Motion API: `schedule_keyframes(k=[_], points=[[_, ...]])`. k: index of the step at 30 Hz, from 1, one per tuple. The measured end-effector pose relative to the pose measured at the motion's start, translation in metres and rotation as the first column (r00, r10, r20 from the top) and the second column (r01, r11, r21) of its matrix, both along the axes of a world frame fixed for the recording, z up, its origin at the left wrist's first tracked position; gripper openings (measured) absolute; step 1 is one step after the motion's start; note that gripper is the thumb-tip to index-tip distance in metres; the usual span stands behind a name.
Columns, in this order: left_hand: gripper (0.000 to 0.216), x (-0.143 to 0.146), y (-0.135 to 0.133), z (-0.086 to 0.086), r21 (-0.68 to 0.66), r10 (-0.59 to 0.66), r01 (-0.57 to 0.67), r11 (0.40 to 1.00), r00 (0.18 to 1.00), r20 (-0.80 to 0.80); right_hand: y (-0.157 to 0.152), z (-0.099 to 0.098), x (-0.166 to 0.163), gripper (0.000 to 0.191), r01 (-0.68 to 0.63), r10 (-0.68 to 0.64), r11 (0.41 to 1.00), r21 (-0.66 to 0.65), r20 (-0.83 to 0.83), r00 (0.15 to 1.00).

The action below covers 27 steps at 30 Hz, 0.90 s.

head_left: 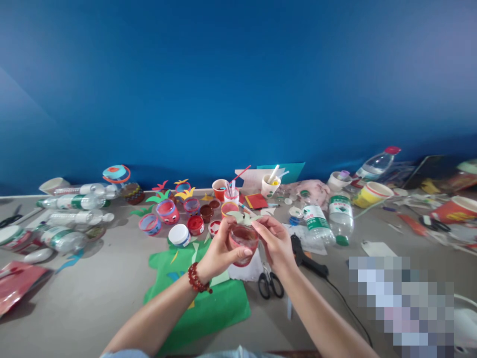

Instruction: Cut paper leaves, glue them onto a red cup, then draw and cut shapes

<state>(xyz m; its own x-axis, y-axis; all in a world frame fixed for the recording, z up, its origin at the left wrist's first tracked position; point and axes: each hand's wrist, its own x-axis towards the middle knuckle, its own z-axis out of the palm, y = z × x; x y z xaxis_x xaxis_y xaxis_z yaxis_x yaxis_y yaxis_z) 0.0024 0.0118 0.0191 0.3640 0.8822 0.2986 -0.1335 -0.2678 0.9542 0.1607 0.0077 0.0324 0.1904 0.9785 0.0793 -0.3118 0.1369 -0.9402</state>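
My left hand (219, 251) is wrapped around a small clear cup painted red (244, 237), held above the table. A red bead bracelet (196, 278) sits on that wrist. My right hand (274, 238) touches the cup's right rim, its fingers pinched on a pale green paper leaf shape (242, 217) lying across the top. Under both hands lies a green felt sheet (208, 298) with cut-outs. Black-handled scissors (270, 283) rest just right of it.
Decorated little cups (167, 211) and paint pots (196, 224) stand behind the hands. Plastic bottles (70, 203) lie at the left, two more (315, 219) stand at the right. A black glue gun (307, 258), paper cups (372, 194) and a blue wall are also in view.
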Motion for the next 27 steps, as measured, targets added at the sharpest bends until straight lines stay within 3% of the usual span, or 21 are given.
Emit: schedule_keyframes(k=[3, 9, 16, 27], points=[[0.064, -0.001, 0.0, -0.004, -0.006, -0.01, 0.01, 1.0, 1.0, -0.003, -0.001, 0.001, 0.001, 0.021, 0.013, -0.013, 1.0, 0.005, 0.018, 1.0], [0.068, -0.002, 0.0, -0.008, -0.021, 0.026, -0.027, 0.999, 0.999, -0.038, -0.004, 0.003, 0.004, 0.025, -0.088, 0.086, 0.996, 0.01, 0.131, 0.988], [0.064, 0.0, -0.001, 0.0, -0.015, 0.021, -0.021, 1.0, 1.0, -0.015, -0.005, 0.001, 0.003, 0.023, -0.054, 0.051, 0.998, 0.031, 0.11, 0.993], [0.064, -0.002, -0.001, 0.001, -0.029, 0.022, -0.023, 0.999, 0.999, -0.035, -0.005, 0.005, 0.004, 0.025, -0.007, -0.021, 0.994, 0.11, 0.252, 0.967]])
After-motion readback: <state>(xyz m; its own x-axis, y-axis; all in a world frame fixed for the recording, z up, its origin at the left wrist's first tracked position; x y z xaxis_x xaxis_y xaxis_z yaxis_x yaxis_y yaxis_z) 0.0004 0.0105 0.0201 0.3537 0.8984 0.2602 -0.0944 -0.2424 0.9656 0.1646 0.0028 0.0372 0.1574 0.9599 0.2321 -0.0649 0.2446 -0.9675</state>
